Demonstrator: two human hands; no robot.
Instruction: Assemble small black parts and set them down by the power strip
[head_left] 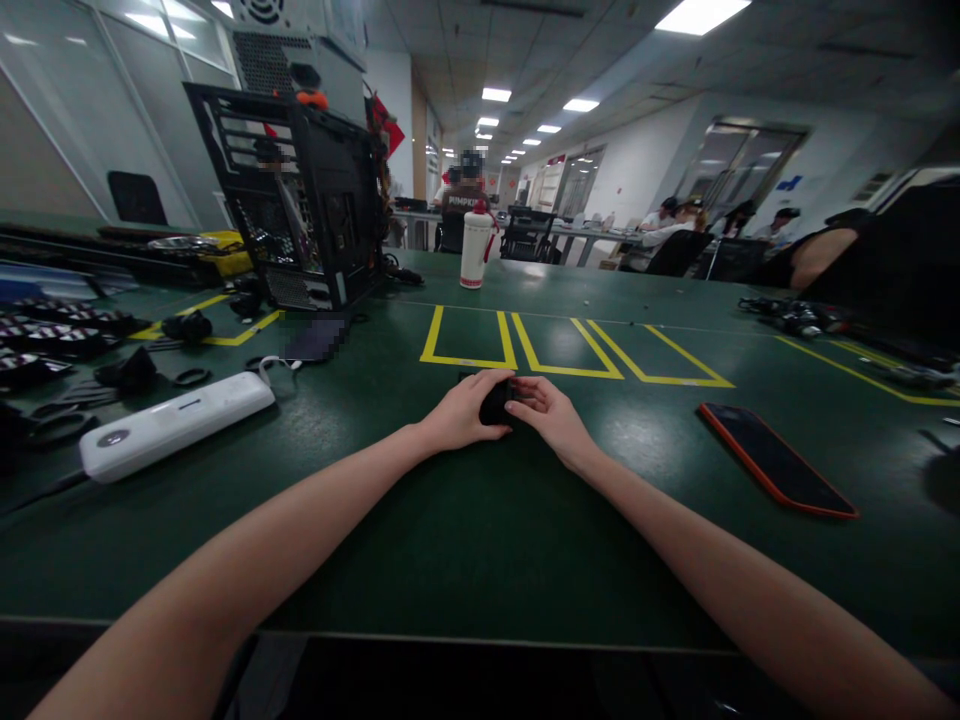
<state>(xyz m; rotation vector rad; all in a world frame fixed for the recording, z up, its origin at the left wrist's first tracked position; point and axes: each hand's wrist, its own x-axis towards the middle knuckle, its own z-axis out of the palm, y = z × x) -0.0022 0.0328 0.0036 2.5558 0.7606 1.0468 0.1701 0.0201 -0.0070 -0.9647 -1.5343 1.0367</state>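
Note:
A small black object (pixel 496 404) is between my two hands, just above or on the green table (pixel 495 540); its kind is too dark to make out. My left hand (pixel 466 410) curls round its left side, thumb below and fingers over the top. From the right, my right hand (pixel 551 412) has its thumb and fingertips pressed against the same object. Just beyond the hands lie yellow tape outlines (pixel 469 361) on the tabletop.
A white power strip (pixel 180 420) with a cable lies left, near a dark phone (pixel 315 338). An orange-edged phone (pixel 776 460) is at right. Behind stand an open black computer case (pixel 322 200) and a white cup (pixel 474 250). Black parts (pixel 124 372) crowd the left; people sit farther off.

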